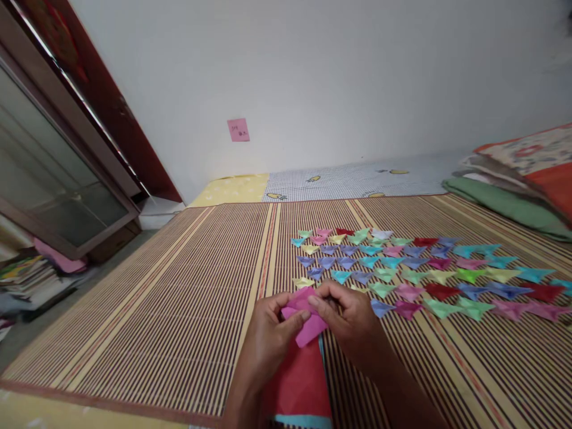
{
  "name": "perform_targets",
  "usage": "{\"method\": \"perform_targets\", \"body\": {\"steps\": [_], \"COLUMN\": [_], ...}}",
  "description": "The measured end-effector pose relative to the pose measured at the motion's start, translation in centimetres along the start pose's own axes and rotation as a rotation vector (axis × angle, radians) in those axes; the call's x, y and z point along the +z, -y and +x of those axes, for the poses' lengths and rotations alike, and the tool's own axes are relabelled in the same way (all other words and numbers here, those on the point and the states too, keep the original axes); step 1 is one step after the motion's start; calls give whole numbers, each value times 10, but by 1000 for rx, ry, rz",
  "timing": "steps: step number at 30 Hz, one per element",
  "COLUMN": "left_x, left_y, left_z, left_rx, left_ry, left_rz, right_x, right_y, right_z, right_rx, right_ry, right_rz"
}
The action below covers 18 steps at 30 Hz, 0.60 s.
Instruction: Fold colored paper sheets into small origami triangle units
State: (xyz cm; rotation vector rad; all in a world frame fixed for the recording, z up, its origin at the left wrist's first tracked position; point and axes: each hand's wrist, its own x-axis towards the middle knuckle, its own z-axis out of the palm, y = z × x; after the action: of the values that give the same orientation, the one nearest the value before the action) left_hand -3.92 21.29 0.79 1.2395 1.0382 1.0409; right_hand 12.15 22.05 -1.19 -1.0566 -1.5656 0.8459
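A piece of bright pink paper [308, 328], partly folded, is held up between both hands. My left hand [272, 333] pinches its left side, with the thumb lying across the front. On the upper right edge, my right hand [348, 316] grips it between thumb and fingers. Beneath the hands lies a red sheet [301, 381] with a light blue edge, partly covered by the left wrist. Beyond and to the right, several rows of small folded paper boats [384, 274] in many colours are spread over the striped mat.
The striped bamboo mat [201, 286] covers the bed surface. Folded bedding [513, 202] is piled at the right. A pink note [238, 130] sticks to the white wall [313, 77]. At the left are a glass-fronted cabinet [53, 161] and a stack of books [29, 280].
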Motion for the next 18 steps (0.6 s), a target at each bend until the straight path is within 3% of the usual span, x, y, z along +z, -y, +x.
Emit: {"method": "perform_targets", "body": {"steps": [8, 14, 18], "left_x": [0, -4, -4], "left_y": [7, 7, 3], "left_z": [3, 2, 0], "left_rx": [62, 129, 165], "left_ry": [-56, -70, -75], "left_rz": [-2, 77, 108], "right_x": [2, 5, 6], "right_y": [-2, -4, 2], "right_z": [3, 0, -3], "right_rx": [-61, 98, 50], "right_ry": [-67, -42, -63], "right_rz": [-6, 196, 72]}}
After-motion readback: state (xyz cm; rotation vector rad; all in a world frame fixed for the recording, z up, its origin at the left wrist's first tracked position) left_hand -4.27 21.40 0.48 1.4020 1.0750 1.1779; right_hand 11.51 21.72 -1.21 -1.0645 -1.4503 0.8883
